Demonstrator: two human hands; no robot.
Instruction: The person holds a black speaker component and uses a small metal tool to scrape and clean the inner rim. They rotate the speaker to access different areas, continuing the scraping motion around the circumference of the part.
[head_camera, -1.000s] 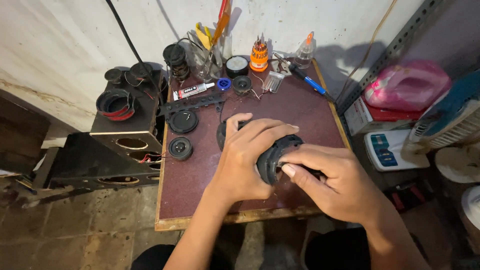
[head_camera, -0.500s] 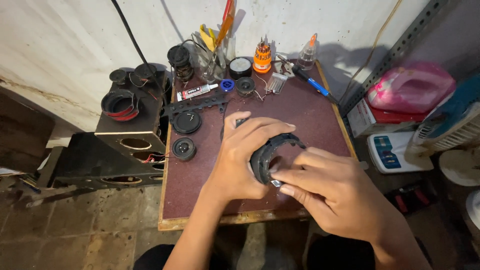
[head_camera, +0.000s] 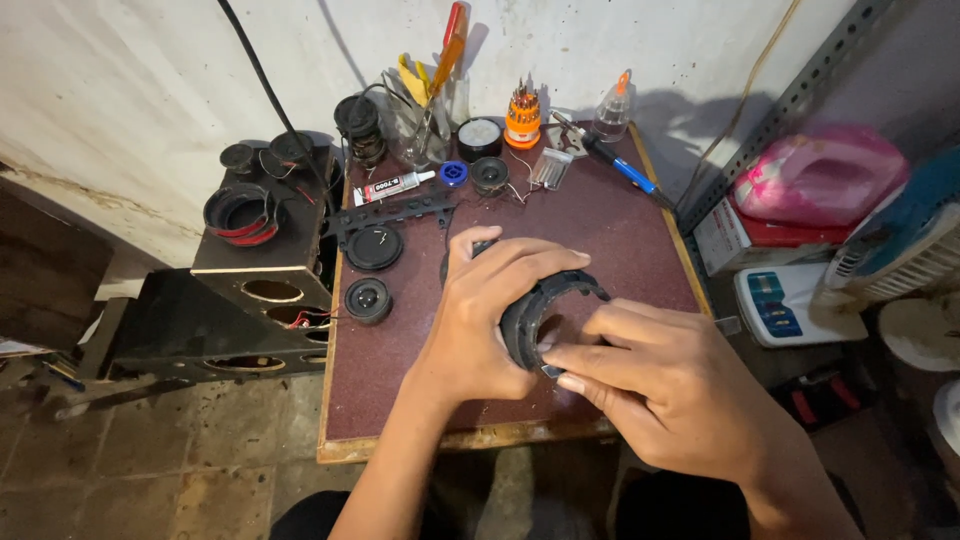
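My left hand grips a round black speaker frame tilted on its edge above the small maroon table. My right hand meets it from the right, with thumb and forefinger pinching at the frame's lower rim. Whether a small part sits between those fingertips is unclear. On the table to the left lie two small black speaker parts.
At the table's back stand a glass of tools, an orange screwdriver set, a glue bottle, a glue tube and a blue pen-like tool. A black speaker cabinet sits left; a pink container right.
The speaker frame has turned in my hands. My right hand has slid from the frame's right side down to its lower rim. The view has shifted slightly.
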